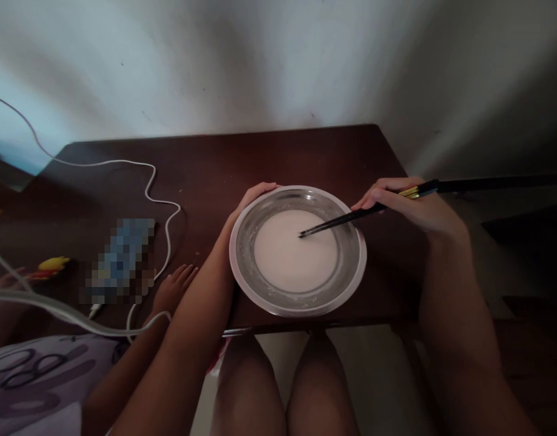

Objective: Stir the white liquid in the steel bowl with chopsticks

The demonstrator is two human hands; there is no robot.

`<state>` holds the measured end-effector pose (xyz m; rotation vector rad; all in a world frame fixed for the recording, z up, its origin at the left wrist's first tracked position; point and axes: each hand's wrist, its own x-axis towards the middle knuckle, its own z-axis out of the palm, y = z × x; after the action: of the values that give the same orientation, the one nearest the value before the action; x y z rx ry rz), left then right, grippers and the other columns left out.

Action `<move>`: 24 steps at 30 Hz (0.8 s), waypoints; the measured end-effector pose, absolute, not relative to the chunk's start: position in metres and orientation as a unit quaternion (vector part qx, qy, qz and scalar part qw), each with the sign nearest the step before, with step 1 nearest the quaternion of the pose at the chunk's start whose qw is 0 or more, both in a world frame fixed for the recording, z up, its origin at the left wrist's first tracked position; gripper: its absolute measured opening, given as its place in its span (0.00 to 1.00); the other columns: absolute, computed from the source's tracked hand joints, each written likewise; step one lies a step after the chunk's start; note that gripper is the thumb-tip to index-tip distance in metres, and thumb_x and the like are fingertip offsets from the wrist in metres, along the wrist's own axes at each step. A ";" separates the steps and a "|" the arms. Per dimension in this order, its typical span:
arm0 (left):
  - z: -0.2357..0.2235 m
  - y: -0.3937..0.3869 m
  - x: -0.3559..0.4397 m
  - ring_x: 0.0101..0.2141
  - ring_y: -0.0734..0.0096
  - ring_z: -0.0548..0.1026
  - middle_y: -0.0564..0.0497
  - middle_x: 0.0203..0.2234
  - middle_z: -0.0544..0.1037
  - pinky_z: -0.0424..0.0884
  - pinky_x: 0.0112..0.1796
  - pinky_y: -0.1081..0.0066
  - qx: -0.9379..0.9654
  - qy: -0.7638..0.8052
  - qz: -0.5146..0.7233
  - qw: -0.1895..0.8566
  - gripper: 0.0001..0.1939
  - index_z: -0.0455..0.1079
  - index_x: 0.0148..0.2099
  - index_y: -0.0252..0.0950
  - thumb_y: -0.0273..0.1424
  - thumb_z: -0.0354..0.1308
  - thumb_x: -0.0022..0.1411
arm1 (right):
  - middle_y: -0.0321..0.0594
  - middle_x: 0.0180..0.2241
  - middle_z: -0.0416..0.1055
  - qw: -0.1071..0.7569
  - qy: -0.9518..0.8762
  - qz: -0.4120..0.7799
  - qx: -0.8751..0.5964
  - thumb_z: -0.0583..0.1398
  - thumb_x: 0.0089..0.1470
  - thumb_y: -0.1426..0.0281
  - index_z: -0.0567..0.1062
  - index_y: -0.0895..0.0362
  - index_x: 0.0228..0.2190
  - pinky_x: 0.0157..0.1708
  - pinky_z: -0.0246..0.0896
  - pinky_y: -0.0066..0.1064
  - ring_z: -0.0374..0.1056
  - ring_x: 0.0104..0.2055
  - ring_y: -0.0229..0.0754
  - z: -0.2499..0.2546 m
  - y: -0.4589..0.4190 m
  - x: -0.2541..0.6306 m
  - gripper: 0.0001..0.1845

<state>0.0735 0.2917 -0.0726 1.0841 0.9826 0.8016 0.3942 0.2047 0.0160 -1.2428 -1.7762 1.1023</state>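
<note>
A round metal bowl [352, 275] stands near the front edge of the dark wooden table, part filled with a smooth white liquid [291, 260]. My left hand [255, 195] is wrapped round the bowl's far left side, its fingers partly hidden behind the rim. Over the right rim, my right hand [399, 197] grips a pair of black chopsticks [339, 220] with gold bands near their upper ends. The chopsticks slant down to the left, and their tips are in the liquid near its middle.
Left on the table [242, 154] lies a phone with a blurred screen [123, 254], plugged into a white cable [166, 233]. Another person's hand [176, 284] rests beside it, close to my left forearm. A yellow and red toy [53, 264] is further left. A pale wall [242, 66] rises behind.
</note>
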 end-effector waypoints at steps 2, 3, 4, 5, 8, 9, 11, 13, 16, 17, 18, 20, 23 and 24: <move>-0.073 0.293 0.073 0.41 0.48 0.82 0.46 0.28 0.83 0.78 0.47 0.58 0.477 0.432 0.353 0.679 0.15 0.83 0.42 0.40 0.41 0.61 0.60 | 0.44 0.33 0.85 0.335 -0.686 0.444 -0.469 0.66 0.60 0.56 0.84 0.55 0.26 0.35 0.66 0.33 0.77 0.38 0.44 0.017 0.204 0.395 0.19; -0.073 0.293 0.074 0.40 0.49 0.82 0.46 0.28 0.83 0.79 0.46 0.59 0.473 0.433 0.353 0.681 0.14 0.83 0.41 0.40 0.41 0.60 0.60 | 0.44 0.32 0.85 0.322 -0.691 0.457 -0.458 0.66 0.60 0.55 0.84 0.55 0.25 0.36 0.67 0.34 0.77 0.38 0.45 0.017 0.204 0.395 0.19; -0.072 0.293 0.074 0.39 0.50 0.82 0.47 0.27 0.83 0.79 0.45 0.59 0.468 0.436 0.354 0.682 0.14 0.83 0.40 0.40 0.41 0.60 0.60 | 0.44 0.33 0.85 0.310 -0.698 0.465 -0.447 0.67 0.59 0.55 0.85 0.54 0.25 0.36 0.68 0.35 0.78 0.38 0.46 0.017 0.205 0.394 0.18; -0.072 0.293 0.075 0.37 0.51 0.82 0.47 0.27 0.83 0.79 0.44 0.59 0.464 0.441 0.357 0.681 0.14 0.83 0.40 0.40 0.40 0.60 0.60 | 0.43 0.33 0.85 0.302 -0.704 0.468 -0.440 0.67 0.58 0.54 0.85 0.53 0.26 0.37 0.68 0.35 0.78 0.39 0.46 0.017 0.206 0.393 0.18; -0.069 0.291 0.076 0.34 0.52 0.82 0.48 0.25 0.83 0.80 0.43 0.59 0.455 0.449 0.361 0.679 0.14 0.83 0.41 0.41 0.40 0.60 0.60 | 0.40 0.35 0.86 0.322 -0.705 0.443 -0.451 0.67 0.58 0.55 0.85 0.51 0.28 0.36 0.68 0.35 0.78 0.40 0.46 0.016 0.208 0.393 0.15; -0.068 0.290 0.077 0.34 0.52 0.81 0.48 0.26 0.83 0.80 0.42 0.58 0.454 0.448 0.359 0.681 0.14 0.83 0.41 0.41 0.40 0.60 0.60 | 0.40 0.35 0.85 0.334 -0.699 0.433 -0.460 0.67 0.59 0.55 0.85 0.50 0.28 0.35 0.68 0.34 0.78 0.40 0.46 0.016 0.209 0.395 0.14; -0.066 0.288 0.077 0.35 0.52 0.81 0.47 0.26 0.83 0.79 0.43 0.58 0.452 0.443 0.350 0.691 0.14 0.83 0.39 0.41 0.41 0.59 0.60 | 0.39 0.34 0.85 0.344 -0.689 0.427 -0.474 0.66 0.60 0.55 0.85 0.50 0.27 0.34 0.67 0.34 0.78 0.39 0.46 0.017 0.208 0.397 0.16; -0.065 0.287 0.076 0.37 0.51 0.81 0.46 0.27 0.83 0.78 0.45 0.58 0.454 0.437 0.345 0.696 0.13 0.82 0.37 0.40 0.41 0.60 0.60 | 0.39 0.32 0.85 0.325 -0.691 0.443 -0.470 0.66 0.60 0.54 0.84 0.50 0.25 0.35 0.68 0.35 0.79 0.38 0.46 0.019 0.207 0.397 0.17; -0.064 0.288 0.074 0.41 0.49 0.81 0.45 0.28 0.83 0.77 0.48 0.57 0.464 0.434 0.342 0.693 0.13 0.81 0.36 0.41 0.42 0.60 0.60 | 0.40 0.33 0.86 0.282 -0.710 0.478 -0.433 0.67 0.58 0.54 0.84 0.50 0.25 0.39 0.71 0.36 0.80 0.39 0.47 0.021 0.206 0.391 0.17; -0.063 0.288 0.074 0.41 0.48 0.81 0.45 0.28 0.82 0.77 0.48 0.57 0.467 0.432 0.344 0.690 0.13 0.81 0.36 0.41 0.43 0.60 0.60 | 0.40 0.34 0.86 0.283 -0.713 0.480 -0.426 0.67 0.58 0.54 0.85 0.50 0.25 0.40 0.71 0.36 0.80 0.40 0.47 0.021 0.206 0.389 0.16; -0.063 0.288 0.073 0.41 0.49 0.80 0.45 0.28 0.82 0.76 0.48 0.57 0.470 0.430 0.346 0.688 0.13 0.81 0.34 0.41 0.43 0.60 0.59 | 0.40 0.35 0.86 0.288 -0.714 0.478 -0.422 0.67 0.58 0.54 0.85 0.50 0.26 0.40 0.72 0.36 0.80 0.41 0.46 0.021 0.206 0.387 0.16; -0.062 0.288 0.073 0.41 0.50 0.80 0.45 0.28 0.82 0.76 0.48 0.58 0.475 0.424 0.352 0.686 0.13 0.79 0.32 0.41 0.44 0.61 0.59 | 0.40 0.36 0.86 0.314 -0.704 0.461 -0.441 0.67 0.58 0.54 0.85 0.50 0.27 0.39 0.71 0.35 0.80 0.40 0.46 0.022 0.206 0.389 0.15; -0.060 0.286 0.072 0.40 0.50 0.80 0.46 0.27 0.82 0.76 0.47 0.58 0.479 0.420 0.356 0.683 0.12 0.79 0.31 0.42 0.44 0.62 0.58 | 0.39 0.33 0.86 0.335 -0.682 0.449 -0.470 0.66 0.59 0.54 0.85 0.50 0.26 0.36 0.70 0.34 0.79 0.37 0.45 0.025 0.205 0.395 0.17; -0.059 0.285 0.072 0.40 0.50 0.80 0.46 0.27 0.82 0.76 0.46 0.57 0.480 0.419 0.355 0.684 0.12 0.79 0.32 0.42 0.44 0.62 0.58 | 0.39 0.32 0.85 0.329 -0.682 0.456 -0.468 0.66 0.59 0.54 0.84 0.51 0.25 0.36 0.70 0.35 0.79 0.37 0.45 0.026 0.205 0.396 0.17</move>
<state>0.0718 0.2854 -0.0594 1.0750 0.9400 0.7967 0.3957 0.2048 0.0257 -1.2253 -1.7832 1.1920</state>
